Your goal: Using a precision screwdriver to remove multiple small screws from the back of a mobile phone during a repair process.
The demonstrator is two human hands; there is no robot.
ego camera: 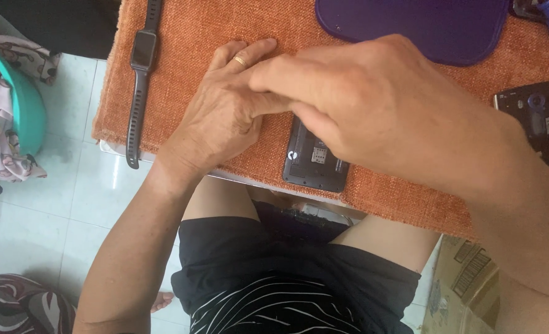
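A dark phone [314, 164] with its back cover off lies on the orange cloth [188, 37] near the table's front edge. My right hand [373, 99] reaches in from the right and covers the phone's upper half, fingers curled down onto it. My left hand [222, 114], with a gold ring on one finger, rests on the cloth just left of the phone. Its thumb points toward the phone's upper left corner. My right fingers lie across it there and hide the contact.
A dark wristwatch [141, 74] lies stretched out along the cloth's left edge. A purple lid [423, 28] sits at the back. Another opened dark device [540, 120] is at the right edge. Below are tiled floor, a teal basin [27, 111] and a cardboard box [466, 284].
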